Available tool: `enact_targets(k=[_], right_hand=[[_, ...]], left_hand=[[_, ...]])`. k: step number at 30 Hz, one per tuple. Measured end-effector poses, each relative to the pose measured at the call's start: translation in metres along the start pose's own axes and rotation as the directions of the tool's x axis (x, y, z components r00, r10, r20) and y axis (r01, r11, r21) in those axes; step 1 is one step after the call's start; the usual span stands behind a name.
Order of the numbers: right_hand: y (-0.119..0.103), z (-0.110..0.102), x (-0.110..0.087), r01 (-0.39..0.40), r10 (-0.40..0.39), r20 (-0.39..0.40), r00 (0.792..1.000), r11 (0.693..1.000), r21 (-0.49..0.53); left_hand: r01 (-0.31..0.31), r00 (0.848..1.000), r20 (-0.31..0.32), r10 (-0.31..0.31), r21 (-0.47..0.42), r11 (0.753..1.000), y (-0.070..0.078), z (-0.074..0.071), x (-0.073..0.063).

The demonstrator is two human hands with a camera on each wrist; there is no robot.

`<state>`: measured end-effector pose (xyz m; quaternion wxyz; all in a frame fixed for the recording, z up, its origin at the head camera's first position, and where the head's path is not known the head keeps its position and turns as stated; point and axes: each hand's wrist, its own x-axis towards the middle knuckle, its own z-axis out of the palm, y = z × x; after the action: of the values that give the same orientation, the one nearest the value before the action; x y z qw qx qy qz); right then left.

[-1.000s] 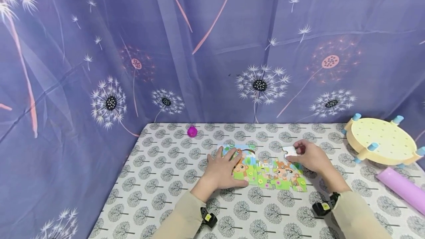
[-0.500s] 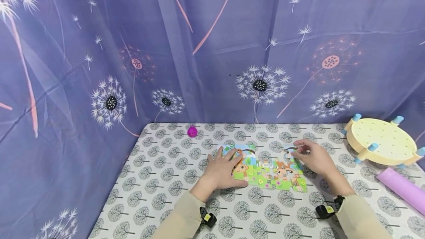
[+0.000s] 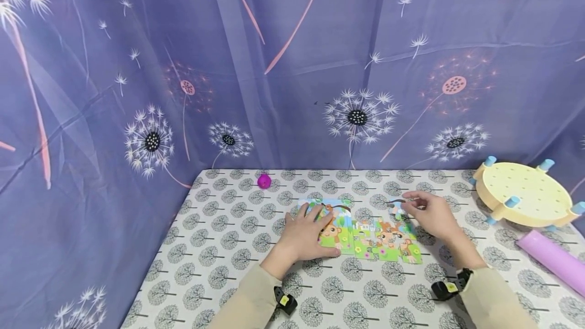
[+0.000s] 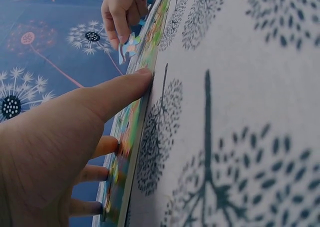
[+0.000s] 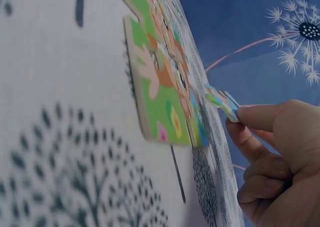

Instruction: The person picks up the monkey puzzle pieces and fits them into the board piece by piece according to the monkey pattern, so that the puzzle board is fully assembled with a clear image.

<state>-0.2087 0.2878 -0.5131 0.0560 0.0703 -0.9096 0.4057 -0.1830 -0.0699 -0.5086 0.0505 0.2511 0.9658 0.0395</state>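
Note:
My right hand [image 3: 431, 217] pinches a small puzzle piece [image 5: 225, 103] between thumb and forefinger; it shows blue sky and a dark branch. In the head view the piece is just beyond the far edge of a partly joined puzzle [image 3: 388, 241], with monkeys on green grass. My left hand [image 3: 305, 235] lies with spread fingers on a picture board [image 3: 338, 227] with a similar monkey scene, to the left of the joined pieces. In the left wrist view its thumb [image 4: 120, 89] reaches along the board's near edge.
A purple ball [image 3: 264, 181] sits near the table's back left. At the right stand a yellow oval stool-like toy [image 3: 525, 194] with blue-tipped legs and a lilac cylinder [image 3: 555, 263]. A purple dandelion curtain [image 3: 292, 116] hangs behind the tree-patterned cloth [image 3: 256, 278].
The piece in my right hand has turned from its white back to its printed face. My left hand stays on the board.

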Motion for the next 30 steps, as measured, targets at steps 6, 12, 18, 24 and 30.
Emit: enact_targets(k=[6,12,18,24,30], right_hand=[[-0.010,0.008,0.003,-0.032,0.030,0.056,0.998,0.999,0.037],[-0.021,0.021,0.005,-0.056,0.047,0.111,0.993,0.995,0.081],[-0.032,0.039,0.010,-0.035,0.023,0.113,0.993,0.994,0.103],[-0.046,0.057,0.016,-0.007,-0.008,0.130,0.991,0.993,0.116],[-0.060,0.073,0.021,-0.043,0.017,0.179,0.984,0.989,0.144]], left_hand=[[0.005,1.000,0.009,-0.005,-0.007,1.000,0.000,0.001,0.000],[0.007,1.000,0.009,-0.007,-0.004,1.000,0.000,0.000,-0.001],[0.001,1.000,0.012,-0.001,0.008,1.000,0.000,0.001,-0.001],[0.005,1.000,0.012,-0.005,0.013,1.000,-0.001,0.004,0.000],[0.011,1.000,0.019,-0.011,0.010,1.000,-0.001,0.003,0.001]])
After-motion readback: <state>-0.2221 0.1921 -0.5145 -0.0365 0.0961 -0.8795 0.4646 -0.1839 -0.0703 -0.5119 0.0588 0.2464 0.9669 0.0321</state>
